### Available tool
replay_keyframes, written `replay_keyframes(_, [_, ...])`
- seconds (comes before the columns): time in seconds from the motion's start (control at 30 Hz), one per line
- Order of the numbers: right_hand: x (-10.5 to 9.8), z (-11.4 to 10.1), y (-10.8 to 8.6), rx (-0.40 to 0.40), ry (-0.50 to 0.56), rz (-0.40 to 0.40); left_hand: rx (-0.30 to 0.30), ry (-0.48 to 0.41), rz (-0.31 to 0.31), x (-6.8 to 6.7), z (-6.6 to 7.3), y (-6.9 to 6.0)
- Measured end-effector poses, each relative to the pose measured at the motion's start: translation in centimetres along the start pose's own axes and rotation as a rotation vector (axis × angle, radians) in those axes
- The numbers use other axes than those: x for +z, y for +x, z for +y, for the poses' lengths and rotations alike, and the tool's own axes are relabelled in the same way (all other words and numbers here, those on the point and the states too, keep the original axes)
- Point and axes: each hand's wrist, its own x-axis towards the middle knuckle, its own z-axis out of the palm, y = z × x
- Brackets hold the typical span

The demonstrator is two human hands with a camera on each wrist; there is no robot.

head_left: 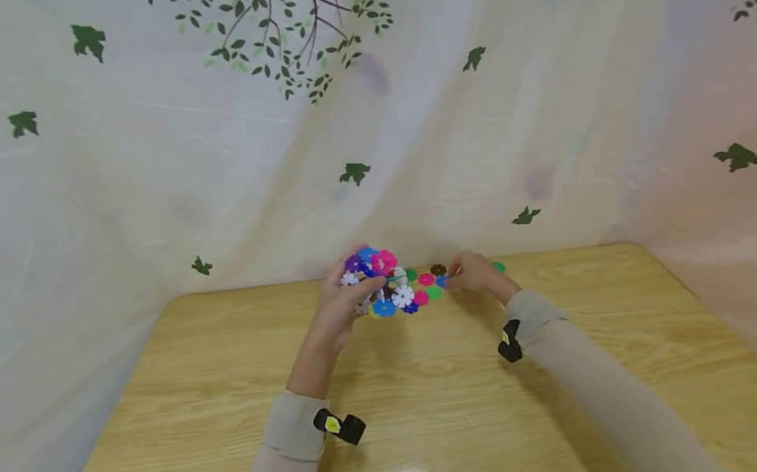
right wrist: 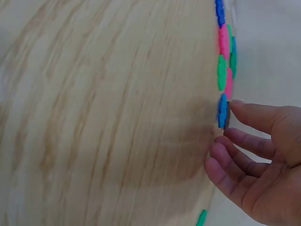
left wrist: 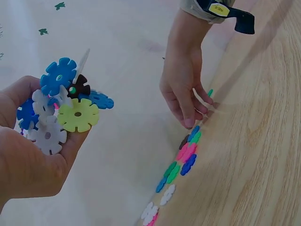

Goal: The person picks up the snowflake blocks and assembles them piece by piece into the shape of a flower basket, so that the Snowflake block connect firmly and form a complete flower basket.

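My left hand (head_left: 337, 312) holds up a cluster of interlocked plastic flower discs (head_left: 402, 296) in white, blue, purple, pink and other colours. In the left wrist view, a yellow disc (left wrist: 88, 114) and a larger blue disc (left wrist: 57, 78) show on its outside. My right hand (head_left: 475, 274) is low at the table's far edge, fingers loosely bent. Its thumb and fingertips are beside a loose blue disc (right wrist: 222, 113) and a brown disc (head_left: 438, 269); whether they touch cannot be told. Nothing is visibly held in that hand.
Loose flower discs lie flat along the far edge of the wooden table (head_left: 400, 400), among them pink (head_left: 426, 280) and light green (head_left: 435, 292) ones. A separate green disc (head_left: 499, 267) lies right of my right hand. A printed cloth (head_left: 233, 167) hangs behind the table.
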Motion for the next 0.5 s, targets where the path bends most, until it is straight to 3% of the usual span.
replay_keyframes(0.3, [1.2, -0.2, 0.4, 0.079, -0.034, 0.035, -0.026, 0.091, -0.088, -0.4, 0.1, -0.1])
replay_keyframes(0.5, [1.3, -0.3, 0.0, 0.093, 0.090, 0.068, -0.035, 0.090, -0.099, -0.5, 0.0, -0.1])
